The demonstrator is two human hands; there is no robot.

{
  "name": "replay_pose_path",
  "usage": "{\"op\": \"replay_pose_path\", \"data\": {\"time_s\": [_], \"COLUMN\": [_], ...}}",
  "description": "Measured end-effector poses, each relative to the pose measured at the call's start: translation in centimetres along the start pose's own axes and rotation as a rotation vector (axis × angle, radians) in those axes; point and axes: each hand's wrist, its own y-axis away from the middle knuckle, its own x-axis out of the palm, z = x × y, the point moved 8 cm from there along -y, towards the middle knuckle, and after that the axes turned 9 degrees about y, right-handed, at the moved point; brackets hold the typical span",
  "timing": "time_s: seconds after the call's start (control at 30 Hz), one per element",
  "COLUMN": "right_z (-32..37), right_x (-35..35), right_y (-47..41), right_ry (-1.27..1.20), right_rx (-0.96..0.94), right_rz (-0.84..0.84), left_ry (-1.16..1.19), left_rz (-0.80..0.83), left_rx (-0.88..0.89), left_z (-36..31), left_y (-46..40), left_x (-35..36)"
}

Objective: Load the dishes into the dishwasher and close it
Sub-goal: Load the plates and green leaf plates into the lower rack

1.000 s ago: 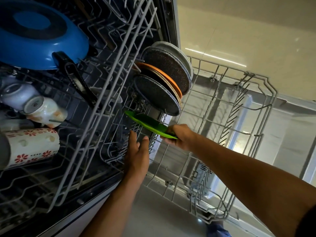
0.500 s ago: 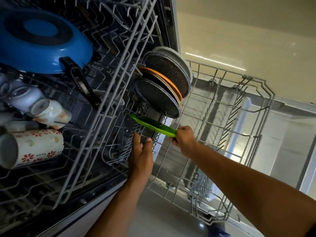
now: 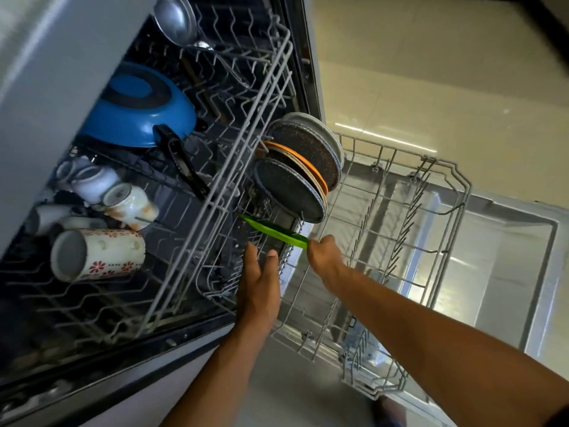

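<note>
The right hand (image 3: pixel 323 257) pinched the near rim of a thin green plastic plate (image 3: pixel 274 232), held edge-on over the rear tines of the grey wire lower rack (image 3: pixel 443 211). The left hand (image 3: pixel 258 282) lay against the rack wires just beside the plate, fingers straight and gripping nothing.

Risk, as judged: the plate was light and held by one edge only. If it missed a slot between tines, it would likely tip flat or slide under the upper rack (image 3: pixel 234 167). The nearest speckled dark round plate (image 3: pixel 288 192) stood just beyond it, so a hard push could knock the upright stack, including the orange-rimmed plate (image 3: pixel 311 166).

Also present in the upper rack: an inverted blue pan with a black handle (image 3: pixel 138 118), a white mug with red flowers (image 3: pixel 98 254) and a steel ladle (image 3: pixel 175 20). The pulled-out upper rack overhung the insertion point and limited access from above. The door was open.
</note>
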Motion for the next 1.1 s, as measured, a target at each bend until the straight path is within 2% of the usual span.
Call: {"op": "replay_pose_path", "data": {"time_s": [0.13,0.3,0.47,0.63,0.73,0.87,0.97,1.1], "right_z": [-0.4,-0.2,8.1,16.0,18.9,21.6,23.0,25.5], "right_x": [-1.4,-6.1,-13.7,-20.8,-23.4,-22.0,-17.2,-7.6], "right_y": [1.7,6.5,16.6,33.1,43.2,55.7,64.1,73.8], "right_ry": [0.002,0.254,0.448,0.438,0.366,0.267,0.239,0.306], "right_rx": [-0.085,-0.208,-0.499,-0.716,-0.820,-1.015,-1.187,-1.384], "right_rz": [0.015,-0.045,-0.198,-0.351,-0.444,-0.470,-0.375,-0.216], "left_ry": [-0.042,-0.130,-0.167,-0.105,-0.025,0.031,0.047,0.136], "left_rz": [0.021,0.133,0.248,0.386,0.365,0.188,0.028,-0.228], "left_rx": [0.021,0.060,0.183,0.431,0.580,0.728,0.767,0.718], "left_z": [-0.6,-4.8,-12.5,-23.7,-29.8,-33.4,-32.0,-27.1], "left_y": [2.7,6.8,12.0,22.6,30.4,39.5,43.6,47.9], "left_x": [-0.8,0.4,2.5,0.1,-5.0,-16.1,-25.7,-40.0]}}
